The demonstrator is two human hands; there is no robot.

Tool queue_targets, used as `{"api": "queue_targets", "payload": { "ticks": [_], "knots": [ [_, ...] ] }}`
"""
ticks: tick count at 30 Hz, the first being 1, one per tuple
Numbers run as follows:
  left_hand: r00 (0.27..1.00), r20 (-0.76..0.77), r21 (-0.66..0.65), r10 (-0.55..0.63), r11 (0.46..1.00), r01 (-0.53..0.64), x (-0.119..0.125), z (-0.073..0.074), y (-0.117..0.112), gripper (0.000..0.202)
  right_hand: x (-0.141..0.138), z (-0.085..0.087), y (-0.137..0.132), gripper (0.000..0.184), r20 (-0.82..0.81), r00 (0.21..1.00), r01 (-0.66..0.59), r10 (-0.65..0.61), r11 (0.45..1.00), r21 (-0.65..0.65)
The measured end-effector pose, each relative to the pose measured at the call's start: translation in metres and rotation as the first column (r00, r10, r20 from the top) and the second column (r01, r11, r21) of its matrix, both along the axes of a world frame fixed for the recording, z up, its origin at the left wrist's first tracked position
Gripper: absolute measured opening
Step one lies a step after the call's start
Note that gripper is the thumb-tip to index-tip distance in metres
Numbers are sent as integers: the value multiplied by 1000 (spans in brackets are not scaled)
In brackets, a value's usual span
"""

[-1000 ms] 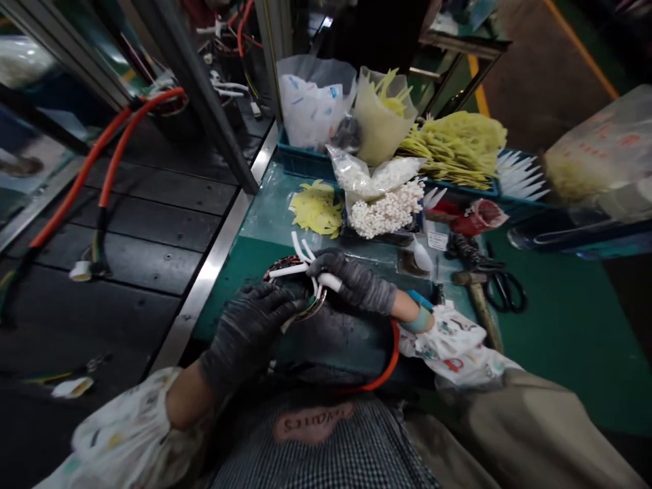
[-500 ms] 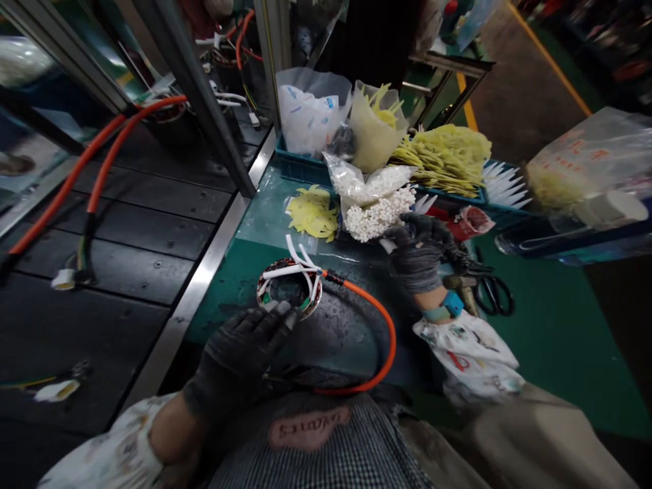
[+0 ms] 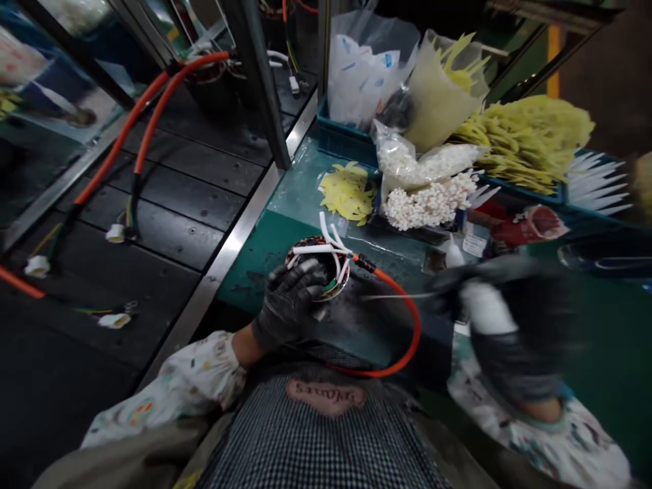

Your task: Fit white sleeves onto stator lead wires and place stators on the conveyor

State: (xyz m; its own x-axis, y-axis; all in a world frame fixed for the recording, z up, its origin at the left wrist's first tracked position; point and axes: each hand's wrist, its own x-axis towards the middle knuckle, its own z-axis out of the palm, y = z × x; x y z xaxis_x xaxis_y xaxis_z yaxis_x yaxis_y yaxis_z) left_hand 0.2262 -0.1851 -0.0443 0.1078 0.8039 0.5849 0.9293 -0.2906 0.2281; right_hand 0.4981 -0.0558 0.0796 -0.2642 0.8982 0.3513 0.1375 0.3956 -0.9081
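Closest in, the person's left hand [image 3: 290,305], in a black glove, grips the near edge of a round wire-wound ring [image 3: 320,280], its fingers [image 3: 300,275] curled over the rim. White wires [image 3: 326,243] loop up out of the ring, and an orange cable [image 3: 413,333] leaves it in a long curve that bends back toward the person's checked shirt [image 3: 326,448]. The right hand [image 3: 509,333], also gloved, sits well to the right of the ring, too motion-blurred to tell whether it is open or closed. A thin pale strand [image 3: 397,296] stretches from beside the ring toward it.

Beyond, on the green counter [image 3: 255,285], lie yellow cut strips [image 3: 349,193] and a heap of small white beaded parts [image 3: 428,207]. Behind them stands a blue crate [image 3: 341,139] holding plastic bags [image 3: 361,85]. To the left, more orange cables [image 3: 153,112] cross a black slatted deck [image 3: 188,170].
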Motion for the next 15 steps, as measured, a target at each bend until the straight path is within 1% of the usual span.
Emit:
{"api": "queue_targets", "payload": {
  "ticks": [1, 2, 3, 5, 6, 7, 8, 9, 11, 12, 13, 15],
  "knots": [
    [1000, 6, -21, -9, 1000, 9, -2, -1, 1, 26, -7, -2, -10, 10, -24, 997, -75, 74, 997, -30],
    [1000, 11, -37, -19, 999, 19, -4, -2, 3, 23, -15, -7, -18, 9, -40, 993, -111, 109, 993, -48],
    [1000, 15, -43, -26, 999, 26, -5, -1, 4, 22, -21, -14, -25, 10, -53, 994, -101, 98, 994, -42],
    [999, 20, -29, -41, 999, 42, -7, 1, 7, 19, -28, -30, -32, 10, -34, 999, 4, -5, 1000, -25],
    [999, 25, -17, -48, 999, 49, -6, 2, 9, 18, -28, -37, -35, 9, -20, 999, 43, -43, 998, -43],
    [998, 31, -4, -52, 999, 53, -6, 3, 11, 16, -25, -43, -38, 8, -11, 999, 38, -39, 995, -90],
    [998, 38, -1, -54, 999, 54, -5, 4, 12, 14, -20, -48, -41, 6, -6, 1000, -12, 11, 986, -163],
    [998, 45, 6, -54, 999, 54, -3, 4, 13, 12, -14, -51, -45, 9, -9, 995, -97, 98, 964, -248],
    [997, 59, 21, -48, 999, 47, -2, 3, 15, 11, 1, -55, -53, 24, -29, 961, -265, 275, 885, -382],
    [997, 66, 27, -47, 999, 45, -2, 2, 15, 11, 8, -56, -57, 28, -30, 938, -326, 345, 851, -413],
    [996, 72, 30, -48, 999, 46, -2, 1, 15, 11, 14, -58, -60, 31, -19, 914, -377, 405, 831, -408],
    [995, 82, 26, -56, 998, 54, -3, -1, 15, 12, 20, -62, -62, 31, 10, 859, -482, 513, 813, -328]
  ]
}}
